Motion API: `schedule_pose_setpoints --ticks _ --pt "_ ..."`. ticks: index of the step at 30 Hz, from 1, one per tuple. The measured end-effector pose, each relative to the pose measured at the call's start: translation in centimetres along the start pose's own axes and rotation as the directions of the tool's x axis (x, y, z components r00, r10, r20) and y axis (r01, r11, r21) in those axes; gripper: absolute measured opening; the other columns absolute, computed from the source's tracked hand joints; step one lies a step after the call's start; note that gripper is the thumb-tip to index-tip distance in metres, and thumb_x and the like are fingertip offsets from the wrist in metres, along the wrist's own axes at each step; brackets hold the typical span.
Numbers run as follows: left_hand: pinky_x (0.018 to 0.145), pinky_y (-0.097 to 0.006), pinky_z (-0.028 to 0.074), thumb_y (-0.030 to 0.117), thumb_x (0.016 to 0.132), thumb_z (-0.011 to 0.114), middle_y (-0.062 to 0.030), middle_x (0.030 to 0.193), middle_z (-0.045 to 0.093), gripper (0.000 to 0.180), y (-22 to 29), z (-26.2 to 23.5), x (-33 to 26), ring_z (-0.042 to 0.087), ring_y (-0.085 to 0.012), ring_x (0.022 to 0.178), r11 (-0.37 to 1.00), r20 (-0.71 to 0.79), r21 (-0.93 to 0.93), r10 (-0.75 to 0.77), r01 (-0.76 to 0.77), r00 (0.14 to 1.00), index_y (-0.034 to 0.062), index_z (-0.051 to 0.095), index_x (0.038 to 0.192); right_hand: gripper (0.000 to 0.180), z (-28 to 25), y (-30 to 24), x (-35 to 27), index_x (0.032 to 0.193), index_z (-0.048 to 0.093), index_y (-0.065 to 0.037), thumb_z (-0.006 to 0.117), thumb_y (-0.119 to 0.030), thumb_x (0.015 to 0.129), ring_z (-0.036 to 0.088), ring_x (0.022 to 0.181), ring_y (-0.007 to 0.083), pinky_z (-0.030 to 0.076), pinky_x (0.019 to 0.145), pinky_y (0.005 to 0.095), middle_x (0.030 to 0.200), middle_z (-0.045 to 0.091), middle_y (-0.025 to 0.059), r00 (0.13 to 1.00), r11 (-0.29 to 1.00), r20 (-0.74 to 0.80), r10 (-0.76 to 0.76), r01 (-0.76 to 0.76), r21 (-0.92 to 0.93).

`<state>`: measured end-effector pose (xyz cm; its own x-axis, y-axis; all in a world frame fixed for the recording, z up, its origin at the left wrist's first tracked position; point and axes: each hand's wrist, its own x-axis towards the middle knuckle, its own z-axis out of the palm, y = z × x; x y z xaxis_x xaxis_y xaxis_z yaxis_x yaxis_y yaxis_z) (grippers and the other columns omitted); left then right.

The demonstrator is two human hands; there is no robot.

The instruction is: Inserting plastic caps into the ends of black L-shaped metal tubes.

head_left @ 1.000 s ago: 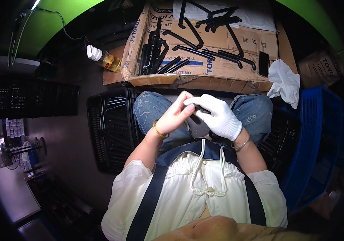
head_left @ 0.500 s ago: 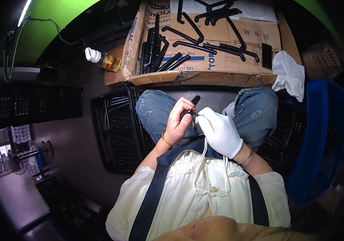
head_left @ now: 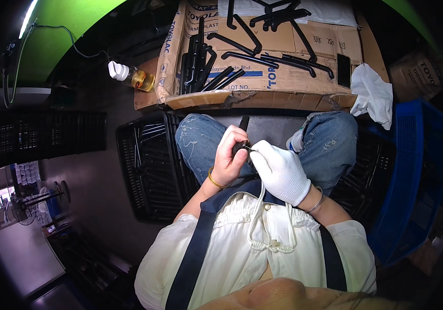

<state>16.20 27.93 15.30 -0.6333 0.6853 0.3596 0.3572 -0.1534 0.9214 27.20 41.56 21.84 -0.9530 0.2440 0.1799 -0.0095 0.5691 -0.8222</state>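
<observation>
In my bare left hand (head_left: 230,155) is a black plastic part (head_left: 244,123), its straight end sticking up past my fingers. A white knit glove covers my right hand (head_left: 282,173), whose fingers pinch something thin against the near end of that part. What it is, I cannot make out. Both hands meet above my lap. Beyond them, several bent black plastic bars (head_left: 236,43) lie scattered on a cardboard box (head_left: 304,95), with more stacked upright-looking at its left side.
A black crate (head_left: 128,181) full of black parts stands left of my knee, another dark crate (head_left: 371,160) at the right. Farther right is a blue crate (head_left: 407,170). A spray bottle (head_left: 141,80), a phone (head_left: 344,71) and a white cloth (head_left: 374,95) lie around the box.
The black part in my left hand has turned more upright, its far end swinging left and away. My gloved right hand has shifted slightly left and down.
</observation>
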Motion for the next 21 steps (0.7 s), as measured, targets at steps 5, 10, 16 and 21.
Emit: schedule_pose_setpoints --ticks 5,10,16,21 --pt "0.077 -0.032 0.04 0.033 0.094 0.058 -0.0103 0.089 0.052 0.033 -0.06 0.05 -0.12 0.049 -0.022 0.081 1.0 0.009 -0.014 -0.005 0.005 1.0 0.001 0.053 0.091 0.01 -0.07 0.16 0.04 0.091 0.053 -0.007 0.057 -0.016 0.094 0.064 0.062 0.0357 0.05 0.052 0.0446 0.068 0.061 0.015 1.0 1.0 0.028 -0.012 0.012 -0.004" --pt "0.077 -0.032 0.041 0.034 0.094 0.058 -0.0105 0.089 0.052 0.033 0.21 -0.07 0.0 0.049 -0.0221 0.081 1.0 0.022 -0.014 -0.009 0.009 1.0 0.001 0.053 0.092 0.01 -0.05 0.23 0.05 0.09 0.053 -0.007 0.056 -0.016 0.094 0.064 0.061 0.0361 0.05 0.052 0.0452 0.068 0.061 0.0152 0.999 1.0 0.041 -0.008 0.008 -0.004" --pt "0.076 -0.032 0.041 0.035 0.094 0.058 -0.0108 0.09 0.051 0.034 0.16 -0.3 -0.01 0.049 -0.0227 0.081 1.0 0.048 0.01 -0.009 0.008 0.999 0.0007 0.053 0.092 0.009 0.15 0.63 -0.1 0.091 0.053 -0.008 0.055 -0.017 0.094 0.063 0.062 0.0376 0.049 0.053 0.0468 0.068 0.06 0.0165 0.998 1.0 0.06 -0.01 0.009 0.016" --pt "0.076 -0.033 0.041 0.034 0.094 0.059 -0.0111 0.089 0.052 0.034 0.2 -0.35 0.03 0.05 -0.0234 0.08 1.0 0.065 0.014 -0.01 0.009 0.998 0.0005 0.053 0.092 0.009 0.12 0.75 -0.24 0.092 0.053 -0.008 0.055 -0.017 0.095 0.063 0.062 0.0384 0.049 0.053 0.0478 0.068 0.06 0.017 0.997 1.0 0.07 0.009 -0.011 0.024"
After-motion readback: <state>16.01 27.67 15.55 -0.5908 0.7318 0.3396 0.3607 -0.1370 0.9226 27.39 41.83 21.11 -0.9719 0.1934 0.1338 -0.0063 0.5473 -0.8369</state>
